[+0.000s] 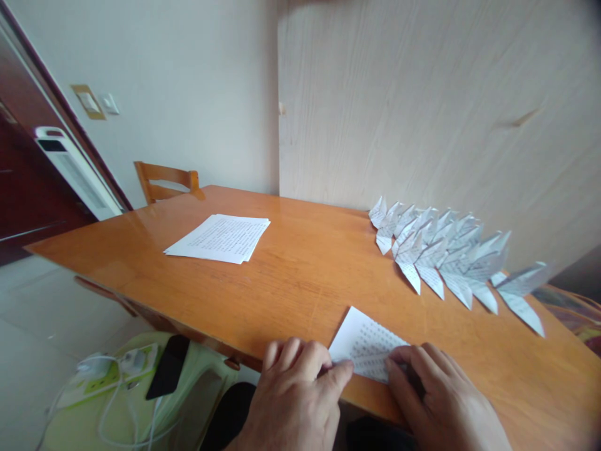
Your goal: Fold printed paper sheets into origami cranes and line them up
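Note:
A folded sheet of printed paper (369, 341) lies at the table's near edge, one pointed corner facing away from me. My left hand (298, 388) grips its left side, fingers curled and thumb pressed along the near edge. On the opposite side, my right hand (436, 391) pinches the paper between thumb and fingers. Both hands rest low against the wooden table (300, 275). My fingers cover the sheet's near left and right corners.
Several folded paper pieces (432, 244) stand in rows at the back right. A stack of printed sheets (218, 238) lies left of centre. Below the table's left edge, a stool (197, 369) holds a black phone (169, 366) and a power strip (113, 376) with white cables.

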Action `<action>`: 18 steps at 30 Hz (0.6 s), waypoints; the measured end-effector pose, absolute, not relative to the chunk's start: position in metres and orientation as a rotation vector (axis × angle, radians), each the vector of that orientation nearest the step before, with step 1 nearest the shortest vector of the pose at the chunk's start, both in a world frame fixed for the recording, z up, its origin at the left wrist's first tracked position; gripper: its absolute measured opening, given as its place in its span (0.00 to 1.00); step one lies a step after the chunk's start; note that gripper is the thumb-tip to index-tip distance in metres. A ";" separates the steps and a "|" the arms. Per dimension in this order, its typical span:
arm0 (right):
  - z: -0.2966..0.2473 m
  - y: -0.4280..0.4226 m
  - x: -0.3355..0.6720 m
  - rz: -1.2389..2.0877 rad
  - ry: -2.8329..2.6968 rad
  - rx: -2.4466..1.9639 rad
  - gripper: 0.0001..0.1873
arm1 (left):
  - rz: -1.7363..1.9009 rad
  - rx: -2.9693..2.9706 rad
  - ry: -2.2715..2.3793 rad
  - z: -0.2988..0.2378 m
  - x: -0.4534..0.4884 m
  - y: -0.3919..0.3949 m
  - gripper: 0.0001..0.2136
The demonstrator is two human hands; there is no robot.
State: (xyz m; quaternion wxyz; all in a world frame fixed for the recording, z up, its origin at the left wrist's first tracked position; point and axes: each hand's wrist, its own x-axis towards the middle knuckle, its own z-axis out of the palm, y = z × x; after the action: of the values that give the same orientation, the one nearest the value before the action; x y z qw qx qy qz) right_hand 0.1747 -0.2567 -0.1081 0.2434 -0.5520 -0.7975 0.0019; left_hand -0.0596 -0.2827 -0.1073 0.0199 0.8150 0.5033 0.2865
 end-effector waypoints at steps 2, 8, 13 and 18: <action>-0.108 -0.257 0.174 0.005 -2.167 -1.519 0.11 | 0.876 2.515 1.560 -0.106 -0.059 -0.282 0.15; -0.107 -0.259 0.171 0.022 -2.145 -1.591 0.10 | 0.934 2.590 1.555 -0.104 -0.054 -0.281 0.13; -0.106 -0.260 0.168 0.058 -2.124 -1.628 0.10 | 1.022 2.698 1.505 -0.108 -0.043 -0.282 0.13; -0.104 -0.261 0.166 0.120 -2.109 -1.653 0.10 | 1.201 2.873 1.291 -0.113 -0.027 -0.280 0.16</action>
State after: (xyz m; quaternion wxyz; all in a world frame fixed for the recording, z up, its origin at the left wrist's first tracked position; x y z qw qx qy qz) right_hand 0.1658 -0.2610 -0.1037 0.2276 -0.6001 -0.7656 0.0436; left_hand -0.0266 -0.2798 -0.1133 -0.1144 0.8467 0.3804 0.3540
